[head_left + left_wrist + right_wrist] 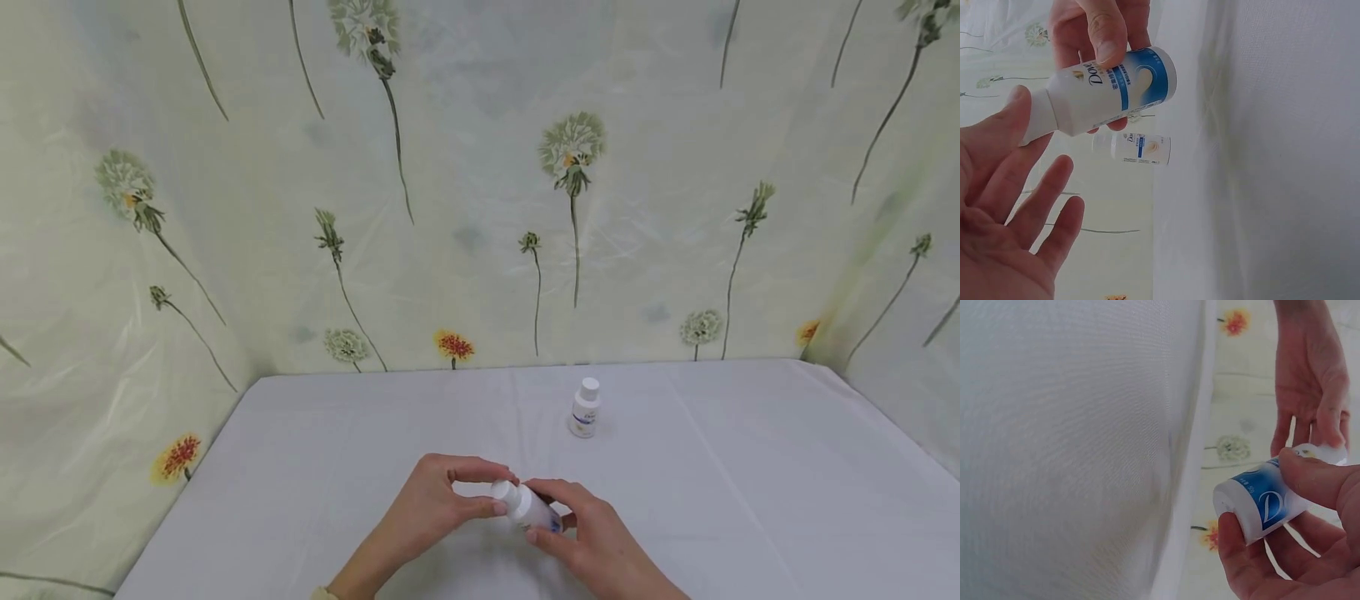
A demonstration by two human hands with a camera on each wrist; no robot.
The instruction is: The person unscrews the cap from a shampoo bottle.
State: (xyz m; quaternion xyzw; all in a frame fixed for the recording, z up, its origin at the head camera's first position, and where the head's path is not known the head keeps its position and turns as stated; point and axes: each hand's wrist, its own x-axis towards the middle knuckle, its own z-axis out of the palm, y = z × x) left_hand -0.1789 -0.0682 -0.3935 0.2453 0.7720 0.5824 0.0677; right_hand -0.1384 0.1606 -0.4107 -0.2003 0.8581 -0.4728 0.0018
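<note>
right hand (592, 542) grips the bottle (528, 508) tilted above the tabletop (750, 500), cap toward 10 o'clock so the left hand (427, 508) pinches it. second bottle (584, 408) stands at 1 o'clock.

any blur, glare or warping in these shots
Head view: even soft light, wide-angle bend at the backdrop edges, faint shadow beside the standing bottle. Left wrist view: the held bottle label is readable, the left hand slightly soft. Right wrist view: the tablecloth is blurred, the right hand sharper.
</note>
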